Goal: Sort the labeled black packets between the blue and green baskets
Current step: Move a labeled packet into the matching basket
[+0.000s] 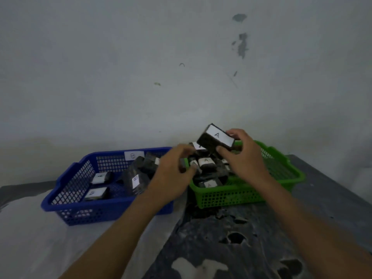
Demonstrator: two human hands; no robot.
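Note:
A blue basket (66, 190) on the left carries a white B tag and holds several black packets, one labelled A (100, 177) and others labelled B (95, 193). To its right, a green basket (237, 195) holds several black packets labelled A (206, 163). My right hand (244, 156) is shut on a black packet labelled A (216, 138), raised above the green basket's back left. My left hand (174, 170) hovers over the gap between the baskets, fingers curled near a small dark packet (183, 165); whether it grips the packet I cannot tell.
The baskets stand side by side on a table against a stained white wall (181, 67). A white cloth (30, 228) covers the table's left part; the right part is a worn dark surface (231, 238) with chipped patches.

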